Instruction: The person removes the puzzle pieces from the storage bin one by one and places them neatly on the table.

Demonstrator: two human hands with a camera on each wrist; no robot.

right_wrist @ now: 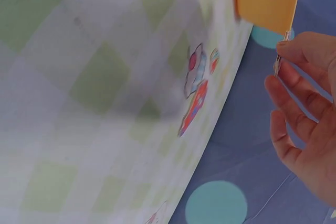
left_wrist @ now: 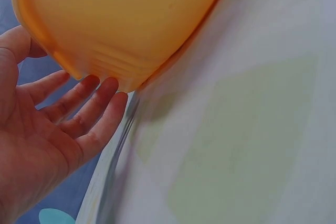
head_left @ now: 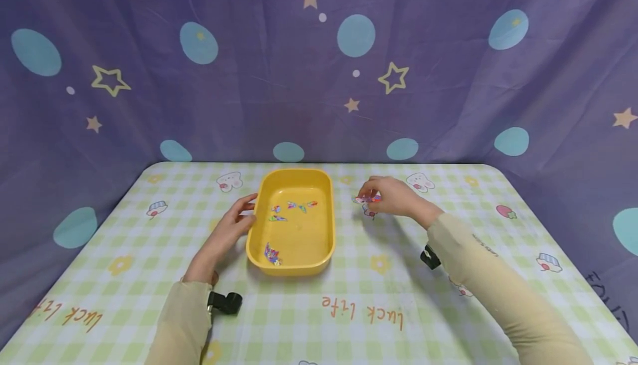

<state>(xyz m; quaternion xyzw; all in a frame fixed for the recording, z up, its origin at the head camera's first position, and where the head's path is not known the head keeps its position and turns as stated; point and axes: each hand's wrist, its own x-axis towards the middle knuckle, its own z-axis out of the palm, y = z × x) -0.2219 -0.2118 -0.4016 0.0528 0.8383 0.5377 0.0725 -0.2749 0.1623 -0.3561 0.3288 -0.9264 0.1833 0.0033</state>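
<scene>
Head view: the yellow tray (head_left: 299, 243) stands between left hand (head_left: 224, 239) and right hand (head_left: 392, 195). Left wrist view: loosely spread fingers (left_wrist: 92, 106) touch its outer wall. Right wrist view: thumb and finger pinch a thin piece (right_wrist: 277, 66), coloured pieces (right_wrist: 193, 109) lying on the tabletop (right_wrist: 52, 145) nearby.

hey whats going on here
A person is handling small colourful pieces at a checked table. Their left hand rests its fingers against the left side of a yellow tray. Their right hand pinches a small piece to the right of the tray. Several colourful pieces lie scattered in the tray, and loose pieces lie on the table near the right hand.
</scene>
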